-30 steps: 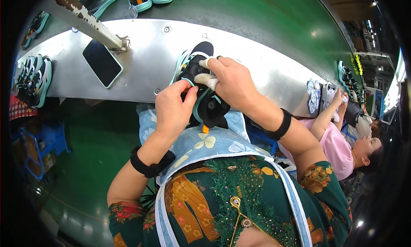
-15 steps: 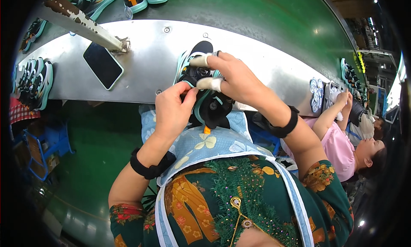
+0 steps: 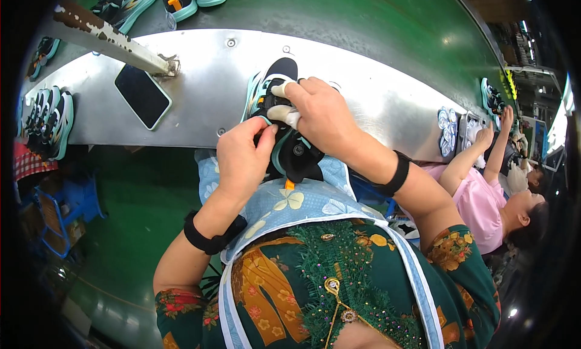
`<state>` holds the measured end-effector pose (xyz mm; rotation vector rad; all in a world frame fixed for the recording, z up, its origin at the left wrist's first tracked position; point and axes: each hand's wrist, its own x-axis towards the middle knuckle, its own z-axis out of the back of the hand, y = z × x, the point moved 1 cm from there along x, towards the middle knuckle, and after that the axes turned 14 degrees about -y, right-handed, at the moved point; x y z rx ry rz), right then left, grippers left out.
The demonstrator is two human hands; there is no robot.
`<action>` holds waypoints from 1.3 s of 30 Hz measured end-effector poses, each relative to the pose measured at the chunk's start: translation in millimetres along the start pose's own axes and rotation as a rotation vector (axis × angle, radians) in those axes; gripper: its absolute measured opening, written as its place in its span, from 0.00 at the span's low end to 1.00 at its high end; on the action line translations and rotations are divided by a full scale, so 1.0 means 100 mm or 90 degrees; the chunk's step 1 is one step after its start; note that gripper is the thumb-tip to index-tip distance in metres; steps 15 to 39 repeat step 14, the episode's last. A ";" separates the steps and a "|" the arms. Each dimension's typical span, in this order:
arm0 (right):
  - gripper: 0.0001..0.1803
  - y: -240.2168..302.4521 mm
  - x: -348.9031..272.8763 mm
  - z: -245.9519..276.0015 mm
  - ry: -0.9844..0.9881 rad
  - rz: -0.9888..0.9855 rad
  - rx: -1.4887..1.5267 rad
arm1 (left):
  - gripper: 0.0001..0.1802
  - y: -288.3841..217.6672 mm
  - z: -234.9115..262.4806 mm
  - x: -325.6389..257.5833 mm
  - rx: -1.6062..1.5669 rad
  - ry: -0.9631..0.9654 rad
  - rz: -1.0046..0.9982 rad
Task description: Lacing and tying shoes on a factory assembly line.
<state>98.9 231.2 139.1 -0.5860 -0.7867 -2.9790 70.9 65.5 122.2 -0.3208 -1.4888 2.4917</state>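
Observation:
A black sneaker (image 3: 282, 67) with a mint sole and an orange heel tab lies across the near edge of the metal bench, its toe pointing away and its heel by my apron. My left hand (image 3: 242, 155) is closed at its left side, thumb and forefinger pinching the collar edge. From the right, my right hand (image 3: 330, 116) is closed on the lacing area over the tongue. White covers (image 3: 284, 115) sit on two of its fingers. What exactly lies under the right fingertips is hidden.
A phone (image 3: 143, 96) lies on the bench (image 3: 200, 52) beside a chipped metal post (image 3: 109, 37). Several sneakers (image 3: 54, 122) stand at the left end, more on the green surface beyond. A co-worker in pink (image 3: 478, 210) sits at the right, near light-blue shoe parts (image 3: 447, 131).
My right hand has shifted slightly left, its covered fingers still at the sneaker's lacing. The left hand keeps its pinch. The co-worker's hands have moved apart, one raised.

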 end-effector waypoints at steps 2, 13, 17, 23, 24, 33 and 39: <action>0.16 0.01 0.04 0.00 -0.001 -0.003 -0.014 | 0.09 0.00 0.03 0.02 -0.008 0.013 0.067; 0.18 -0.01 0.06 -0.01 -0.003 -0.016 0.007 | 0.09 0.03 0.02 0.04 -0.010 0.015 0.050; 0.18 -0.02 0.07 0.02 0.021 -0.006 0.004 | 0.09 0.04 0.02 0.03 -0.017 0.013 0.054; 0.18 -0.02 0.07 0.02 0.021 -0.006 0.004 | 0.09 0.04 0.02 0.03 -0.017 0.013 0.054; 0.18 -0.02 0.07 0.02 0.021 -0.006 0.004 | 0.09 0.04 0.02 0.03 -0.017 0.013 0.054; 0.18 -0.02 0.07 0.02 0.021 -0.006 0.004 | 0.09 0.04 0.02 0.03 -0.017 0.013 0.054; 0.18 -0.02 0.07 0.02 0.021 -0.006 0.004 | 0.09 0.04 0.02 0.03 -0.017 0.013 0.054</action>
